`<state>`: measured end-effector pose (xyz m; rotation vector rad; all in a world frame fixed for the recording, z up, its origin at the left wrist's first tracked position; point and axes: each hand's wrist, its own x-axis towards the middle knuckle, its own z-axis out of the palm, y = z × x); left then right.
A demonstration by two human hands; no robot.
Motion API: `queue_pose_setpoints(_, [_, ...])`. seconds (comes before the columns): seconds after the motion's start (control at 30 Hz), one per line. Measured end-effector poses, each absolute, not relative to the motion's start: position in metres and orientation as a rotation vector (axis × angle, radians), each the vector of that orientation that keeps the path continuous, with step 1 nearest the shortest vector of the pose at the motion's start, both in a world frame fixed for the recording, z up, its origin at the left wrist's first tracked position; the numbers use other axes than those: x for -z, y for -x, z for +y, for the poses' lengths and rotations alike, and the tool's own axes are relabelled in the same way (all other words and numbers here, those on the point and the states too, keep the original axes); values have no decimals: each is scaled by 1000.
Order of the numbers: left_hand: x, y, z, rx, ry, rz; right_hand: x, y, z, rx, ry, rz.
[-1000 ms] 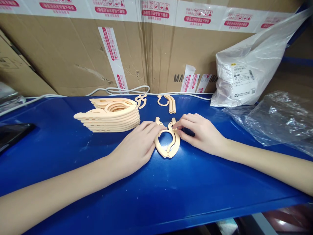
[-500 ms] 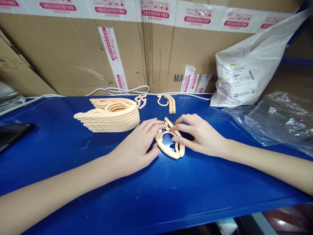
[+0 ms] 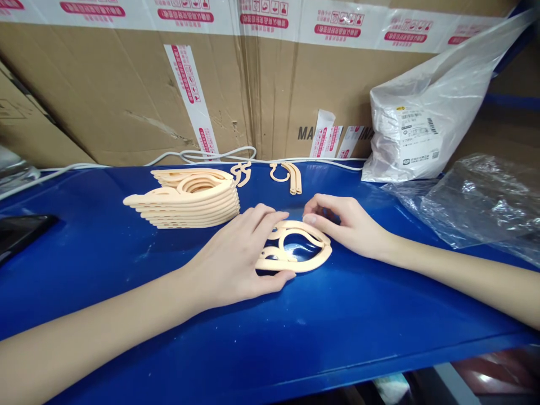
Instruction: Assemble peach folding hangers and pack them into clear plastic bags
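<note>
A cream folding hanger (image 3: 312, 265) lies folded on the blue tabletop, its hinged end pointing right. My left hand (image 3: 240, 253) covers its left end, fingers along the far edge and thumb along the near edge. At the hanger's upper right edge is my right hand (image 3: 343, 219), its fingers curled and thumb pressed to them; whether the fingertips hold anything is hidden. Behind my left hand stands a stack of folded hangers (image 3: 189, 205). Farther back lie small hook pieces (image 3: 241, 173), one loose hook (image 3: 278, 173) and two curved arm pieces (image 3: 294, 179).
Cardboard boxes (image 3: 126, 84) rise behind the blue table (image 3: 261, 337), with a white cable (image 3: 211, 154) along their base. A white plastic parcel bag (image 3: 405, 124) and clear plastic wrap (image 3: 485, 202) are at the right. A dark flat device (image 3: 25, 233) lies far left.
The hanger has turned so its hinged end points right, and its arms now lie folded together. My left hand reaches around its left end; my right hand has shifted slightly right, fingers drawn in.
</note>
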<state>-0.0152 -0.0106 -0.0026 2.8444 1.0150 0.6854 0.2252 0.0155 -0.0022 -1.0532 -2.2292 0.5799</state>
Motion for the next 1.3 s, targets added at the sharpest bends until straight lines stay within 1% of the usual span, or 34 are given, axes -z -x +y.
queue_pose_setpoints(0.1, [5,17,-14,-820,-2992,1053,2,-224,17,-847,1119,-2165])
queue_pose_setpoints(0.23, [6,19,-14,-870,-3090,1062,1,-222,16,-1166,1058,-2040])
queue_pose_setpoints(0.37, [6,19,-12,-859,-3096,1028,1,-220,15,-1339,1003,-1873])
queue_pose_setpoints(0.6, [6,17,-11,-791,-3154,1038,2,-219,13,-1347,1021,-1873])
queue_pose_setpoints(1.3, [3,15,-15,-812,-3116,954,3,-220,9,-1233,1013,-1971])
